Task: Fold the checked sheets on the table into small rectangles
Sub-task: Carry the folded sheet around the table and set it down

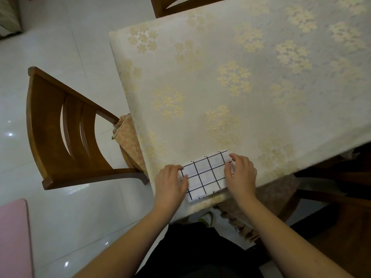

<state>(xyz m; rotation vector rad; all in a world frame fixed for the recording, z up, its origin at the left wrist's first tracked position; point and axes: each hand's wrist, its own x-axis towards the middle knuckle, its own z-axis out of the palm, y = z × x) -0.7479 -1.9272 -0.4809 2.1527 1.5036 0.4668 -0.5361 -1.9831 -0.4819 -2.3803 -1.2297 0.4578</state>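
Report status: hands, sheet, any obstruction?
Left hand flat on checked sheet, fingers straight. Right hand at its right edge, fingers loosely curled. Sheet already a small rectangle at the table near edge. Nothing in the way.

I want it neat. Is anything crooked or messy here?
A little. The checked sheet lies tilted against the table edge, between the left hand and right hand. Nothing looks spilled or torn.
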